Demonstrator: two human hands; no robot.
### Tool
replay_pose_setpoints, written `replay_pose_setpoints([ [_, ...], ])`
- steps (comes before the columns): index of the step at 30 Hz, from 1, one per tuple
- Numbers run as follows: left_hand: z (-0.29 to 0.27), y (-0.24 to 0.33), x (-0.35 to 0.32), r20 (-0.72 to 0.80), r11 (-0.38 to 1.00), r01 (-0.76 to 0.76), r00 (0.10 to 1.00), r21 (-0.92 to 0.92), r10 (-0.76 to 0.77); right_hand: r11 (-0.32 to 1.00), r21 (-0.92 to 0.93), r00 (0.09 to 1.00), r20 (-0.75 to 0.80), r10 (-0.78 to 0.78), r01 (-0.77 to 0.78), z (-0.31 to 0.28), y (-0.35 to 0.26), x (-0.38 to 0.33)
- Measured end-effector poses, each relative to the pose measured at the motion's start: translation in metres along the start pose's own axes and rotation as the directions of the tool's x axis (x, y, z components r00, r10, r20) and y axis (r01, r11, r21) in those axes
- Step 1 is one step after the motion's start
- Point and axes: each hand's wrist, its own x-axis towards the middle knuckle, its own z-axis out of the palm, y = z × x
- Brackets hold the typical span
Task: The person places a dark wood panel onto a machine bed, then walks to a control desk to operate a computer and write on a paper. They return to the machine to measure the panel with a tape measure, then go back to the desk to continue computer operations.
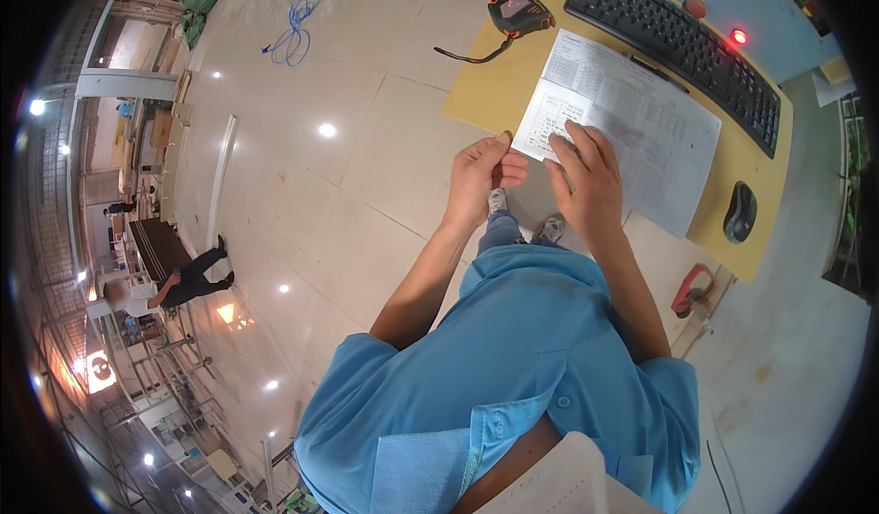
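Note:
My left hand (478,177) is at the near left edge of a yellow tabletop (476,84), beside the corner of a printed sheet. Its thumb and curled fingers close near that edge; a small dark spot shows at the thumb tip, too small to name. On the lower part of the printed paper sheets (632,139) rests my right hand (591,180), fingers bent and apart, touching the page with nothing in its grip. A smaller white printed slip (558,111) lies on top, partly under the right fingertips. A dark pen (659,72) lies along the sheets' upper edge.
Beyond the papers is a black keyboard (678,47), with a black mouse (740,212) to the right. An orange-and-black handheld device (520,12) with a strap lies at the table's far left. Green and red lights glow behind the keyboard. Another person (151,294) is far left.

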Motion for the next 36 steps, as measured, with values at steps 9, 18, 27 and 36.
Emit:
replay_pose_setpoints([
  [9,0.007,-0.009,0.003,-0.084,0.995,-0.079,0.993,0.059,0.084,0.999,-0.014,0.999,0.010,-0.031,0.031,0.004,0.003,-0.003],
  [18,-0.002,0.006,0.010,-0.072,0.927,-0.295,0.945,0.232,0.318,0.988,0.145,0.994,-0.091,0.063,-0.049,-0.042,-0.003,-0.002],
  [27,-0.024,0.026,0.036,-0.017,0.939,-0.261,0.962,0.223,0.272,0.974,-0.027,0.858,-0.480,0.185,-0.225,-0.174,0.059,0.041],
  [36,0.001,0.013,0.016,-0.094,0.933,-0.256,0.953,0.253,0.287,0.953,0.254,0.600,-0.742,0.300,-0.162,-0.382,0.283,0.162],
])
